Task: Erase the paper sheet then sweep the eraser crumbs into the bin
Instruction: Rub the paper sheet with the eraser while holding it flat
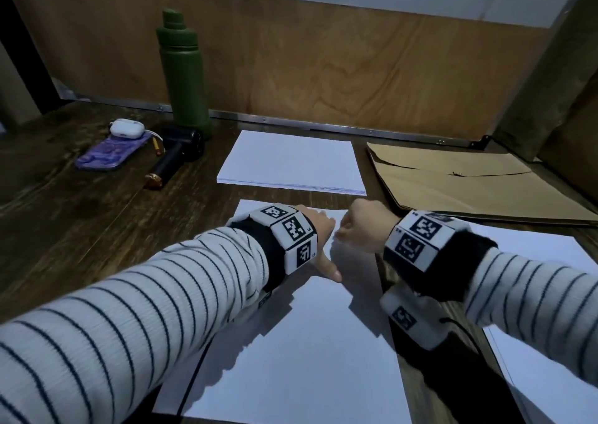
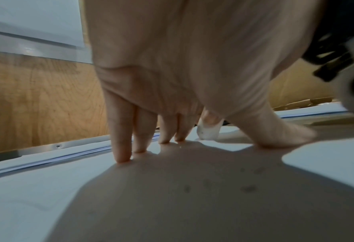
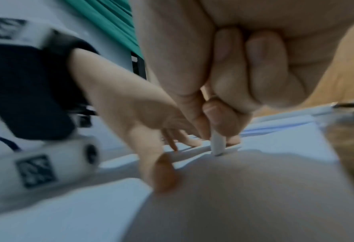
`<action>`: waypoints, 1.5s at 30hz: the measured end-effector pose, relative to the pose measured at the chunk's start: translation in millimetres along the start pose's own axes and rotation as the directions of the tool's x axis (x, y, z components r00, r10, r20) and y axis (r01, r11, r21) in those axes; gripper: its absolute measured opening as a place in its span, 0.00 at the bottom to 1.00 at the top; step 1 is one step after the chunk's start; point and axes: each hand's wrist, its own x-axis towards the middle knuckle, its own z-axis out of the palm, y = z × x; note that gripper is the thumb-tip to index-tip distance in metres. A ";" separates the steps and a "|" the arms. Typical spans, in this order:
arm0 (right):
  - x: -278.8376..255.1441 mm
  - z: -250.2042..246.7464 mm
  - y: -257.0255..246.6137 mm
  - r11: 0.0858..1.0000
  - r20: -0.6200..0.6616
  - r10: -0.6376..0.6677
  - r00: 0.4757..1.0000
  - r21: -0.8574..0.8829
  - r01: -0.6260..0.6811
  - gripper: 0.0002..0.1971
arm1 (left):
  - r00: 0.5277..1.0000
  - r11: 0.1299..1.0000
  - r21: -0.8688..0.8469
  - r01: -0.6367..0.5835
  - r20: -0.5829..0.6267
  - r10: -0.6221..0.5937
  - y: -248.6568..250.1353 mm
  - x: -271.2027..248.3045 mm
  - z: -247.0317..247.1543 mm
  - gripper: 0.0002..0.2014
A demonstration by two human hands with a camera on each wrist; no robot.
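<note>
My right hand (image 1: 364, 226) pinches the eraser (image 3: 218, 144) near the 12 o'clock edge of the paper sheet (image 1: 304, 342), my left hand (image 1: 318, 239) lies flat with no grip, so hard rubbing may wrinkle or tear it.

Bare dark wooden counter (image 1: 81, 229) L of the white paper sheet (image 1: 291, 342) is free for a pass. Far L blocked: tall green metal bottle (image 1: 182, 71), black cylindrical handheld device (image 1: 176, 153), purple phone (image 1: 108, 153) w/ white earbud case (image 1: 127, 127) on it. Stack of white paper (image 1: 291, 165) behind the sheet, flat brown paper envelope (image 1: 479, 184) R. Wooden back panel (image 1: 323, 67) closes the rear.
</note>
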 end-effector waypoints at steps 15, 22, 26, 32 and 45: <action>-1.6 -8.3 4.4 0.999 0.050 0.043 0.998 0.005 -0.043 0.13 | 1.000 0.999 -0.029 -0.017 -0.008 0.017 -2.5 -1.3 4.1 0.39; -5.4 -3.6 -3.2 1.000 0.069 0.005 0.998 0.025 -0.007 0.09 | 0.999 0.999 -0.031 -0.030 -0.024 0.029 -1.7 -1.1 3.6 0.40; -1.5 -17.4 6.0 0.999 0.005 0.010 1.000 -0.047 -0.010 0.14 | 1.000 1.000 -0.015 -0.024 0.001 0.024 -3.7 -1.1 5.4 0.46; -35.2 -21.2 20.4 0.957 0.344 -0.246 0.906 -0.060 0.283 0.14 | 1.000 0.999 -0.025 -0.024 -0.006 0.024 -3.4 1.1 7.2 0.50; -17.9 -19.3 22.4 0.972 0.239 -0.209 0.948 -0.052 0.228 0.16 | 1.000 0.999 -0.039 -0.022 0.011 0.023 -2.5 -2.9 6.1 0.51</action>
